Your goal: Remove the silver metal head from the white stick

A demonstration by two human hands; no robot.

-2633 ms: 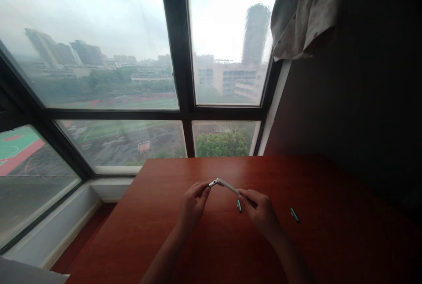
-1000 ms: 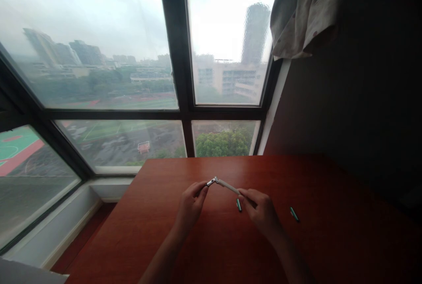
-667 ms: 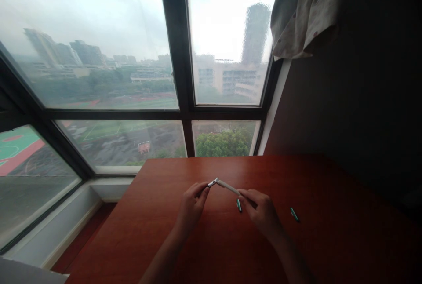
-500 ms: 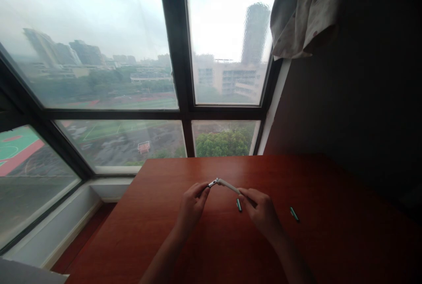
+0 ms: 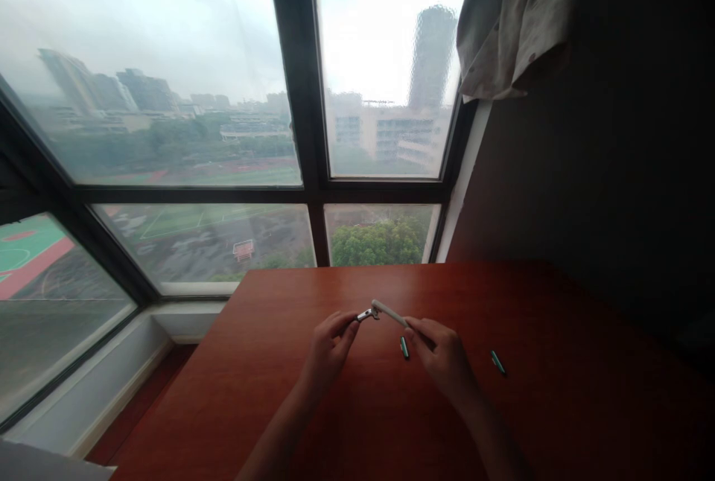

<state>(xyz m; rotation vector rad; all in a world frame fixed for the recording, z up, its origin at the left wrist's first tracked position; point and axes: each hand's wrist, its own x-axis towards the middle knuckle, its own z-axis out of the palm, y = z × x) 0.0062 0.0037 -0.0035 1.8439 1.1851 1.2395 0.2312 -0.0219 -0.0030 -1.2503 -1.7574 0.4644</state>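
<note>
Okay so from where I'm standing, both hands are busy, out in front over the red-brown table (image 5: pixel 246 384). The left hand (image 5: pixel 328 351) has a little shiny metal piece (image 5: pixel 366 313) pinched between thumb and fingers, poking out toward the right and slightly up. The right hand (image 5: pixel 442 354) has a narrow pinch on the lower end of a pale stick (image 5: pixel 390 314), and that one slants up and to the left. So the two make a shallow upside-down V, far ends meeting between the hands. The metal tip sits right at the stick's top end, just under it; honestly can't tell if they're touching. That end of the stick is nearer the left hand than the right.

Also lying there: a small green piece (image 5: pixel 404 348) just left of the right hand's fingers, and a second green piece (image 5: pixel 498 363) off to the right, well apart from both hands. Big window (image 5: pixel 184 131) behind it all.
</note>
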